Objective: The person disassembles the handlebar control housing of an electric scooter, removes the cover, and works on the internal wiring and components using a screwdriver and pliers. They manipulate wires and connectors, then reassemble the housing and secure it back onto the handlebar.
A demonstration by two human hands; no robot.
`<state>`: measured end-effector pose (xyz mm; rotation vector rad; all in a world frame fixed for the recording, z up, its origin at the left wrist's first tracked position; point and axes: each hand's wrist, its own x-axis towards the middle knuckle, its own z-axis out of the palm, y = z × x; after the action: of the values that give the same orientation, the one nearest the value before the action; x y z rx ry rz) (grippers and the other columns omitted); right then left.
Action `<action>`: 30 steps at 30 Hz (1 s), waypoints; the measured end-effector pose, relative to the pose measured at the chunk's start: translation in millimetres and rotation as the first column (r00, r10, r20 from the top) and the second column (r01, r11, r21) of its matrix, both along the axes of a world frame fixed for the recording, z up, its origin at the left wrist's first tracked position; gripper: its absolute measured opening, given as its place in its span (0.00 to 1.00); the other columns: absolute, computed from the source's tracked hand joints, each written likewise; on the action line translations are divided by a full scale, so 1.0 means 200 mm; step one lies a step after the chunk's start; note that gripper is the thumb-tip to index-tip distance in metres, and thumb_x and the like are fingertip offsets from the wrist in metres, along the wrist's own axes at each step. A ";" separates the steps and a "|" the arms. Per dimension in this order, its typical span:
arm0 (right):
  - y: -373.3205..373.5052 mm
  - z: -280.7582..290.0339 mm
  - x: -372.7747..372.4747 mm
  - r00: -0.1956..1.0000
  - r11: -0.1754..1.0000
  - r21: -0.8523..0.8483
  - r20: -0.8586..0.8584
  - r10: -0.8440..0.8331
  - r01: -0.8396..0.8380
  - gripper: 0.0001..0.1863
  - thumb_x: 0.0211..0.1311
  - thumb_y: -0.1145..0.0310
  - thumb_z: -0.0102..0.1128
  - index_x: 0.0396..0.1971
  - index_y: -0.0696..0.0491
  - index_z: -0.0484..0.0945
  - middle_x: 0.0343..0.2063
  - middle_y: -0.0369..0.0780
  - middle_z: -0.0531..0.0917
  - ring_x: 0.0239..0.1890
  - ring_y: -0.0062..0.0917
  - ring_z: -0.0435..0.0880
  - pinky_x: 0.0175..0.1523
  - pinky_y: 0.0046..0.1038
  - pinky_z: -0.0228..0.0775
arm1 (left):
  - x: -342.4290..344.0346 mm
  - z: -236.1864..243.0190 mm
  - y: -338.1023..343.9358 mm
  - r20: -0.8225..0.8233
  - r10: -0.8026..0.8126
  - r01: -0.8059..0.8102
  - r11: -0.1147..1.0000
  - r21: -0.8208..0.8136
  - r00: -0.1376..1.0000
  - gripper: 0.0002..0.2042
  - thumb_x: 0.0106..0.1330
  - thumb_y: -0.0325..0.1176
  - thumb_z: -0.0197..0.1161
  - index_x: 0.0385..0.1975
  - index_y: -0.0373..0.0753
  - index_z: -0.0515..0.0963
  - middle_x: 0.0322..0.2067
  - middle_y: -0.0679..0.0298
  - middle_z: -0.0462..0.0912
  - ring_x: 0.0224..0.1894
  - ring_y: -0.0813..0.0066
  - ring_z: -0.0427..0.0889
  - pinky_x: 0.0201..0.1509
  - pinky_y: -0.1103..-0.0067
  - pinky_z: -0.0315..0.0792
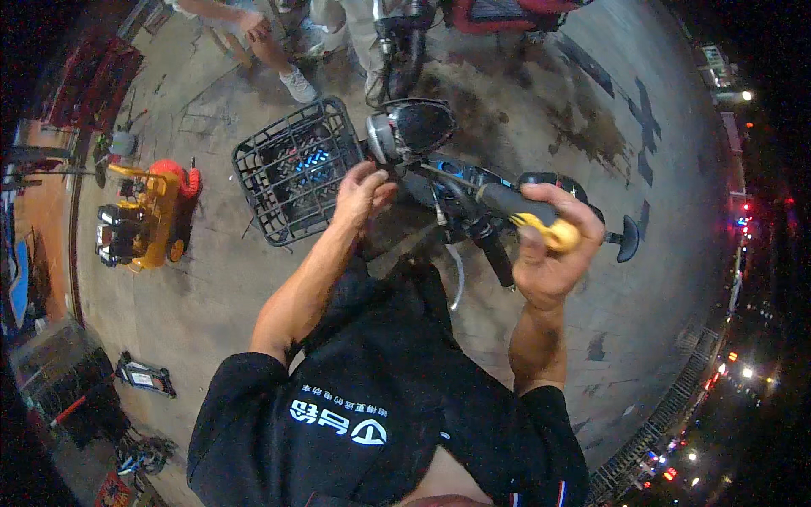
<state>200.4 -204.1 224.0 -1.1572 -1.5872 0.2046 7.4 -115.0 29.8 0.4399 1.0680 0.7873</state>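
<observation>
Head view: I have two bare hands over a bike, mid-frame.
Screwdriver: the yellow-and-black screwdriver (507,203) sits right of centre, inside the right hand, thin shaft slanting up-left toward the silver headlamp (384,138).
Right hand: I see this hand (553,270) clamped around the yellow handle end, fingers curled over the top, thumb underneath; the forearm rises from lower right.
Left hand: this one (361,198) is just left of centre, between the black wire basket (340,110) and the headlamp, fingers bent; I cannot tell whether the fingertips pinch anything. Its forearm slants up from lower left.
Brake lever: the pale lever (459,279) hangs below centre, between both forearms.
Machine: a yellow wheeled machine (156,215) stands at frame left.
</observation>
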 end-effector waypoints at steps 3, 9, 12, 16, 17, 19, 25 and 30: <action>0.12 -0.06 -0.08 0.997 0.997 -0.067 0.064 0.043 -0.039 0.23 0.57 0.69 0.66 0.46 0.55 0.63 0.40 0.48 0.79 0.42 0.35 0.79 0.50 0.33 0.71 | 0.04 -0.01 0.01 0.315 0.017 0.054 0.975 -0.216 0.949 0.12 0.66 0.36 0.58 0.42 0.33 0.72 0.38 0.56 0.80 0.37 0.65 0.82 0.38 0.74 0.79; 0.22 -0.11 -0.07 0.994 0.991 -0.128 0.100 0.051 -0.038 0.22 0.58 0.69 0.65 0.47 0.56 0.62 0.41 0.47 0.80 0.43 0.31 0.79 0.49 0.30 0.71 | 0.11 0.01 -0.01 0.377 0.062 0.051 0.958 -0.282 0.924 0.14 0.67 0.40 0.56 0.43 0.35 0.73 0.38 0.57 0.81 0.37 0.68 0.82 0.38 0.77 0.79; 0.23 -0.13 -0.07 0.995 0.986 -0.164 0.091 0.039 -0.024 0.22 0.59 0.68 0.65 0.46 0.56 0.62 0.41 0.47 0.80 0.44 0.31 0.79 0.51 0.29 0.70 | 0.13 -0.02 -0.01 0.380 0.056 0.040 0.970 -0.241 0.923 0.13 0.67 0.39 0.56 0.42 0.35 0.73 0.36 0.59 0.81 0.35 0.70 0.81 0.35 0.79 0.79; 0.23 -0.15 -0.08 0.997 0.981 -0.183 0.036 0.070 -0.063 0.22 0.59 0.68 0.65 0.46 0.56 0.62 0.41 0.48 0.79 0.43 0.31 0.79 0.51 0.28 0.69 | 0.11 -0.08 -0.03 0.235 0.054 -0.022 0.990 -0.139 0.971 0.13 0.66 0.38 0.59 0.42 0.34 0.73 0.32 0.61 0.79 0.32 0.72 0.81 0.34 0.80 0.78; 0.23 -0.16 -0.08 0.996 0.976 -0.206 0.041 0.080 -0.070 0.22 0.59 0.67 0.65 0.46 0.56 0.62 0.40 0.48 0.79 0.43 0.31 0.79 0.51 0.28 0.69 | 0.10 -0.09 -0.03 0.179 0.046 -0.029 0.995 -0.095 0.983 0.14 0.65 0.38 0.61 0.42 0.34 0.72 0.31 0.62 0.79 0.32 0.72 0.80 0.34 0.80 0.77; 0.23 -0.16 -0.08 0.994 0.978 -0.197 0.069 0.084 -0.069 0.22 0.62 0.66 0.62 0.48 0.56 0.61 0.42 0.50 0.78 0.45 0.30 0.78 0.52 0.28 0.69 | 0.07 -0.12 0.00 -0.017 0.143 -0.141 0.985 0.100 0.990 0.20 0.61 0.37 0.65 0.47 0.33 0.68 0.36 0.60 0.76 0.36 0.72 0.79 0.35 0.79 0.76; 0.25 -0.17 -0.10 0.998 0.981 -0.188 0.022 0.060 -0.055 0.23 0.60 0.65 0.65 0.46 0.55 0.62 0.40 0.50 0.79 0.44 0.31 0.78 0.52 0.29 0.68 | 0.04 -0.15 0.20 0.058 0.098 -0.111 0.942 0.316 0.994 0.46 0.51 0.32 0.74 0.66 0.31 0.49 0.59 0.48 0.65 0.55 0.62 0.74 0.59 0.70 0.68; 0.26 -0.16 -0.11 0.996 0.982 -0.186 0.083 0.034 -0.018 0.24 0.59 0.62 0.65 0.46 0.55 0.62 0.40 0.50 0.79 0.45 0.32 0.78 0.52 0.30 0.68 | 0.00 -0.17 0.31 0.084 -0.099 0.064 0.935 0.348 0.992 0.49 0.47 0.29 0.75 0.66 0.28 0.48 0.56 0.51 0.69 0.54 0.66 0.74 0.59 0.73 0.68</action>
<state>178.1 -151.9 192.4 -1.3037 -1.6872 0.3294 7.8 -52.5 -4.1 0.7310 0.8128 0.9161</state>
